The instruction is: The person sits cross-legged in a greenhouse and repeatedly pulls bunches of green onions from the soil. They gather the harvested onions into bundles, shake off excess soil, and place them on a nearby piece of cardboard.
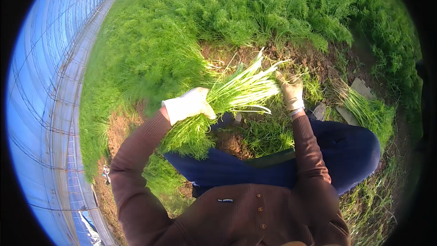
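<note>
My left hand (pixel 191 105), in a white glove, is closed around a bunch of feathery-leaved greens (pixel 247 89), which look like dill or fennel. The bunch lies slantwise, with its pale stalk ends up and to the right and its leafy tops hanging below my left wrist. At the stalk ends is my right hand (pixel 291 87), in a soiled light glove, its fingers curled against the pale stalks. The fingertips partly blend with the stalks and thin bits of plant around them.
Dense standing greens (pixel 218 10) fill the far side and the left. Bare soil (pixel 304 53) shows ahead. Another cut bunch (pixel 370 112) lies at the right over pieces of cardboard-like sheet (pixel 362 87). Loose greens (pixel 269 131) cover ground between my legs. Blue plastic greenhouse sheeting (pixel 44 85) curves along the left.
</note>
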The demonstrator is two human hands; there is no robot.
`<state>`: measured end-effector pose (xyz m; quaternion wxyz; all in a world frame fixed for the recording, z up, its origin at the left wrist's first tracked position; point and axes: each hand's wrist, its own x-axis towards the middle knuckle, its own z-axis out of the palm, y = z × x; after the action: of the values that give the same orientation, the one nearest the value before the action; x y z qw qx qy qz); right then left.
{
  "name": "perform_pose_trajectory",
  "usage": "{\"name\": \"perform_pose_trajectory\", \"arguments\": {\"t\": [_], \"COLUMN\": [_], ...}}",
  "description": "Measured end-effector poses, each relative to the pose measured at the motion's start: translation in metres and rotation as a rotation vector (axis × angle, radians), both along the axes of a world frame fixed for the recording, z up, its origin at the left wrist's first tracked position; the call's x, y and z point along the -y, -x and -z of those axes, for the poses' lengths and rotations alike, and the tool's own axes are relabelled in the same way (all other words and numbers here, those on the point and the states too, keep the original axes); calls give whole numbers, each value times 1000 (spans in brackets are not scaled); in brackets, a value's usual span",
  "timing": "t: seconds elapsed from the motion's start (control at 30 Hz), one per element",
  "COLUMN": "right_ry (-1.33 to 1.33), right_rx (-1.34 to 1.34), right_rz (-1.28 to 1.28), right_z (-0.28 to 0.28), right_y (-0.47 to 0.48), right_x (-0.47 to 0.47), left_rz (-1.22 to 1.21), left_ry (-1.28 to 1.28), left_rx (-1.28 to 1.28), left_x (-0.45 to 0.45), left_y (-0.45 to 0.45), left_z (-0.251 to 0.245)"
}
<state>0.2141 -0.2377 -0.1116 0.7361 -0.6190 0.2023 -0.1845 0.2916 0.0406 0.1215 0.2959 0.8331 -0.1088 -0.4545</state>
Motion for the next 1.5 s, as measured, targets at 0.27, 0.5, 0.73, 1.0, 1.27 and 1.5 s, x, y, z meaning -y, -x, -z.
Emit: {"name": "perform_pose_trajectory", "arguments": {"t": [0.27, 0.5, 0.73, 1.0, 1.27, 1.5], "right_ry": [-131, 432, -471, 819, -868, 719], "right_rx": [312, 452, 312, 490, 279, 594], "right_rz": [153, -354, -14, -379, 53, -324], "right_z": [-37, -87, -69, -72, -58, -63], "right_y": [5, 11, 10, 10, 1, 10], "right_x": [6, -76, 9, -78, 5, -90], "left_rz": [4, 112, 848, 996, 1062, 1190], "left_ry": [-86, -131, -568, -365, -640, -530], "left_rx": [107, 53, 662, 1080, 1219, 1327], "left_x": [-27, -6, -7, -4, -13, 1], "left_y": [-5, 4, 19, 35, 43, 46], "left_z": [-13, -3, -30, -15, -30, -21]}}
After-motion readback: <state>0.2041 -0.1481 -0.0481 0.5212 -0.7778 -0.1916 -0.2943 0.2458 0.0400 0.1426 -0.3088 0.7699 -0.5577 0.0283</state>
